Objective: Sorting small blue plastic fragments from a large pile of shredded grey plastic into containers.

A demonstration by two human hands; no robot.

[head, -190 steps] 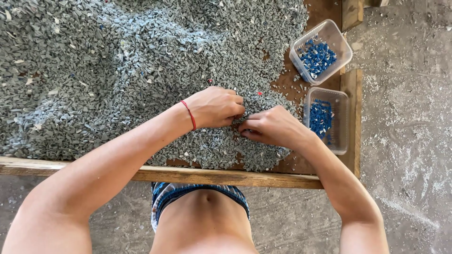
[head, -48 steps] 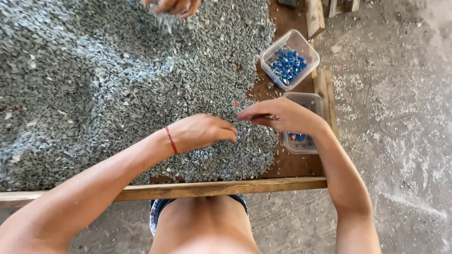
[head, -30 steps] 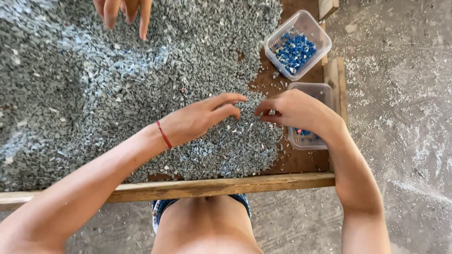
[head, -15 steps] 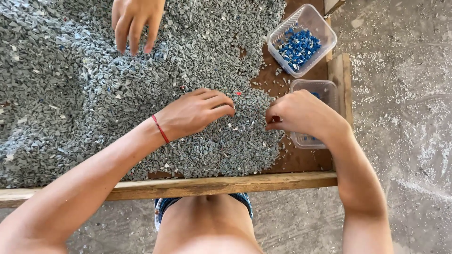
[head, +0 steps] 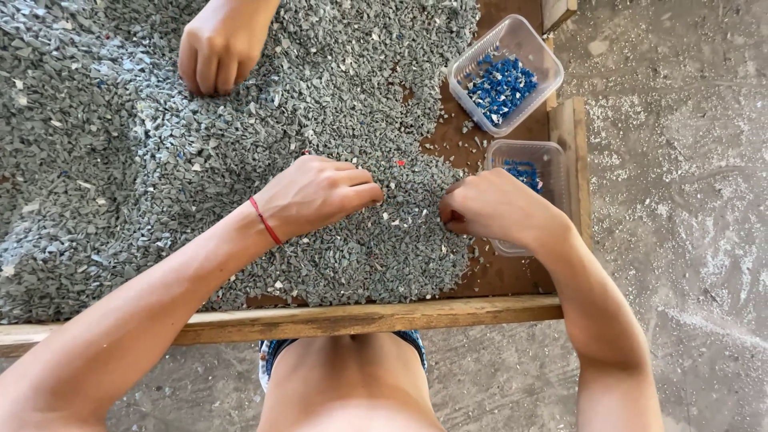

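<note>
A thick layer of small grey plastic chips (head: 160,152) covers a brown board. My left hand (head: 316,194), a red string round its wrist, lies palm down on the chips with fingers together, pointing right. My right hand (head: 496,210) is curled at the right edge of the pile, fingertips pinched together over the chips; what it holds, if anything, is hidden. Just behind it stands a clear tub (head: 534,172) with a few blue pieces, partly covered by my wrist. A tiny red chip (head: 402,163) lies between my hands, a little farther away.
A second clear tub (head: 506,74) full of blue pieces stands at the far right. Another person's hand (head: 218,50) rests on the chips at the top. A wooden rail (head: 336,318) runs along the near edge, a wooden block (head: 573,152) on the right. Dusty concrete floor lies beyond.
My right hand moved from over the near tub back left to the pile's edge. My left hand closed its fingers flat on the chips. The other person's hand came down onto the pile.
</note>
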